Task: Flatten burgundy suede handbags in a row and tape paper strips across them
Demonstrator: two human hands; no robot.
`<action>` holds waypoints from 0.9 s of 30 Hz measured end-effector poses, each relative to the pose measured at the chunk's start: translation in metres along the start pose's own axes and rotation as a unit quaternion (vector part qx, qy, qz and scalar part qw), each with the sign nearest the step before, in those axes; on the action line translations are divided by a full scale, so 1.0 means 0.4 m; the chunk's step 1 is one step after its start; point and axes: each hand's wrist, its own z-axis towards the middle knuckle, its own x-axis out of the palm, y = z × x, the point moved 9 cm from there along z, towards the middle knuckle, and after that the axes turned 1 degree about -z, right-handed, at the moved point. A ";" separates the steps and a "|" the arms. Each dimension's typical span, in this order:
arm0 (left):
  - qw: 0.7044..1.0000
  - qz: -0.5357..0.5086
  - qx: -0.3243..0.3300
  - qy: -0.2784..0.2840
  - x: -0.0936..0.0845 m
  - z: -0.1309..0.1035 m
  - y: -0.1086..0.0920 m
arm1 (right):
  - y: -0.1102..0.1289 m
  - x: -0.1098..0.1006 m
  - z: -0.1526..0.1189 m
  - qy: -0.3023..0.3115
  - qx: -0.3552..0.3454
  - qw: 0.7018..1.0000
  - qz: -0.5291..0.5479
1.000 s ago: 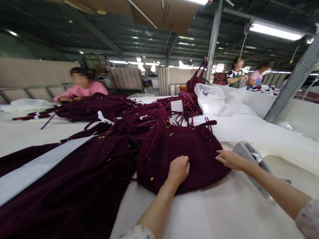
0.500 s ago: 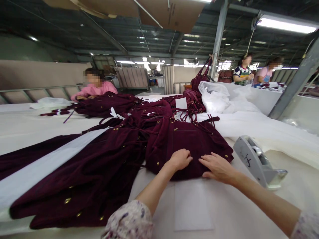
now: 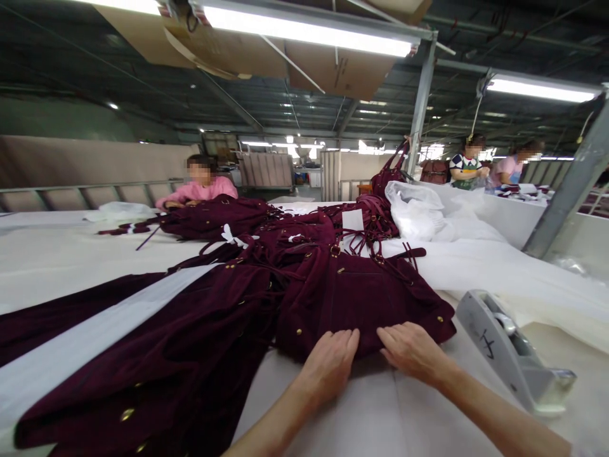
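A dark burgundy handbag (image 3: 361,295) with brass-coloured hardware lies on the white-covered table in front of me. My left hand (image 3: 333,358) is closed on its near bottom edge, fingers together on top and the thumb hidden. To the right, my right hand (image 3: 412,349) grips the same edge, its fingers bent over the fabric and its thumb low at the border. A short stretch of the edge shows between the two hands. Left of this bag lie more burgundy bags (image 3: 190,330), stacked, with a pale strip (image 3: 109,324) across them.
A grey tape dispenser (image 3: 514,352) stands to the right of my right hand. Behind the handbag are tangled burgundy straps (image 3: 375,216), a white card (image 3: 353,220) and clear plastic bags (image 3: 416,209). A co-worker in pink (image 3: 202,187) sits across the table; two more people are at far right.
Both hands have come from the bag's front panel toward me, down to its near edge, and their fingers have closed over it. The view has tilted up slightly.
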 end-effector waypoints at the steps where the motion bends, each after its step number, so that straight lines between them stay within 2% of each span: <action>1: 1.000 0.004 -0.009 -0.003 -0.004 0.002 0.009 | 0.003 -0.004 0.002 -0.013 0.006 1.000 0.004; 3: 1.000 0.013 -0.015 0.004 0.003 -0.001 0.021 | 0.023 0.007 -0.005 -0.034 0.000 0.999 0.024; 6: 0.998 0.034 -0.019 0.044 0.043 -0.018 0.026 | 0.057 0.053 -0.033 -0.053 -0.022 0.997 0.060; 10: 0.993 0.041 -0.015 0.111 0.078 -0.042 0.018 | 0.062 0.101 -0.055 -0.030 -0.014 0.995 0.098; 12: 0.989 0.036 -0.013 0.140 0.066 -0.051 0.013 | 0.062 0.105 -0.058 -0.004 -0.014 0.993 0.113; 15: 0.983 0.011 -0.010 0.182 0.018 -0.043 0.006 | 0.065 0.096 -0.060 0.039 -0.009 0.989 0.142; 17: 0.973 -0.012 -0.008 0.228 -0.016 -0.014 0.002 | 0.061 0.082 -0.050 0.077 -0.009 0.982 0.171; 19: 0.955 -0.042 -0.024 0.292 -0.039 0.034 0.010 | 0.039 0.061 -0.023 0.140 -0.013 0.963 0.230; 20: 0.942 -0.061 -0.046 0.327 -0.044 0.063 0.022 | 0.012 0.048 -0.001 0.174 -0.003 0.947 0.269; 21: 0.936 -0.076 -0.061 0.339 -0.053 0.102 0.035 | -0.027 0.032 0.029 0.203 0.012 0.930 0.308; 22: 0.935 -0.088 -0.074 0.335 -0.063 0.147 0.052 | -0.083 0.017 0.067 0.222 0.047 0.912 0.343; 23: 0.940 -0.099 -0.087 0.314 -0.074 0.197 0.072 | -0.149 -0.006 0.115 0.211 0.075 0.907 0.357; 25: 0.960 -0.110 -0.108 0.232 -0.096 0.301 0.117 | -0.300 -0.051 0.225 0.139 0.128 0.912 0.365; 27: 0.978 -0.115 -0.129 0.117 -0.121 0.395 0.166 | -0.451 -0.080 0.323 0.014 0.184 0.909 0.373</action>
